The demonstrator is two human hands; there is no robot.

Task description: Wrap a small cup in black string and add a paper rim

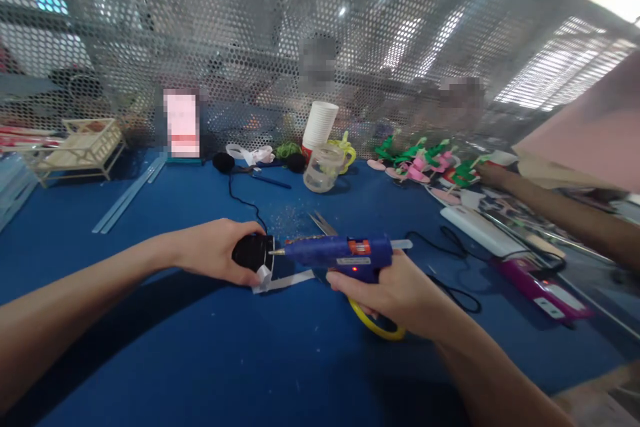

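Observation:
My left hand is closed around a small cup wrapped in black yarn, tipped on its side with its rim facing right. A white ribbon trails from the rim near my thumb and lies along the table. In my right hand is a blue glue gun, its red light lit. The nozzle tip meets or nearly meets the cup's rim. From the gun's back end sticks a clear glue stick. Scissors with a yellow handle lie partly hidden under the gun and my right hand.
Behind stand a clear plastic cup and stacked paper cups, near a black yarn ball. Pink-green craft flowers, a purple power strip and another person's arm are right. A small stick-built frame stands left.

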